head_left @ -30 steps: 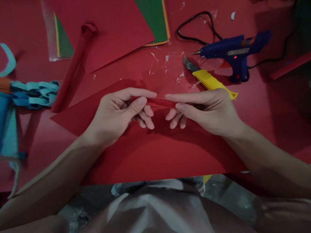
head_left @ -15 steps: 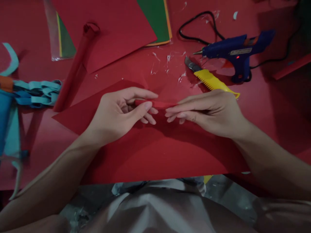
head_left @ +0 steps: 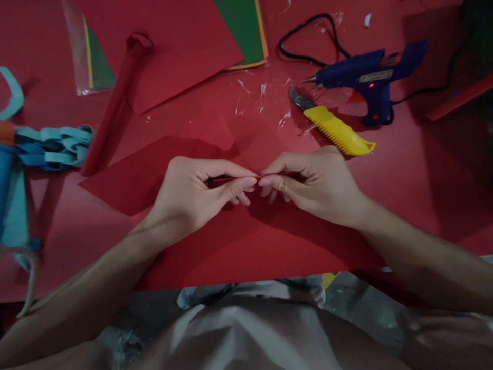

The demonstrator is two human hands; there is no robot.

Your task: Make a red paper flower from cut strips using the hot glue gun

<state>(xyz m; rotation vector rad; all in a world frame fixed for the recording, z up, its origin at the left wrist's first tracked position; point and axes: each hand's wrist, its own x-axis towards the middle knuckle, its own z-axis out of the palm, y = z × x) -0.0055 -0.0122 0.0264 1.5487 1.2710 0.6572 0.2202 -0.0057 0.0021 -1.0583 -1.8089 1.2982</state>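
Observation:
Between my two hands runs a narrow red paper strip (head_left: 222,181), seen nearly edge-on. My left hand (head_left: 200,190) pinches it between thumb and forefinger, and my right hand (head_left: 318,182) pinches it the same way. Both thumb tips almost meet at the strip's middle. Below the hands lies a large sheet of red paper (head_left: 246,257), reaching to the table's front edge. Another piece of red paper (head_left: 134,180) lies to the left, partly behind my left hand. The strip's outer ends are hidden by my fingers.
A blue glue gun (head_left: 358,74) with a lit red light lies at the upper right, beside a yellow utility knife (head_left: 339,131) with its blade out. A rolled red paper tube (head_left: 111,108), coloured sheets (head_left: 246,31) and a blue paper chain (head_left: 57,146) are on the left.
Both hands have come closer together along the strip. The fingers, looser before, now pinch it with thumbs and forefingers, and the strip has tipped edge-on. The whole view has shifted slightly.

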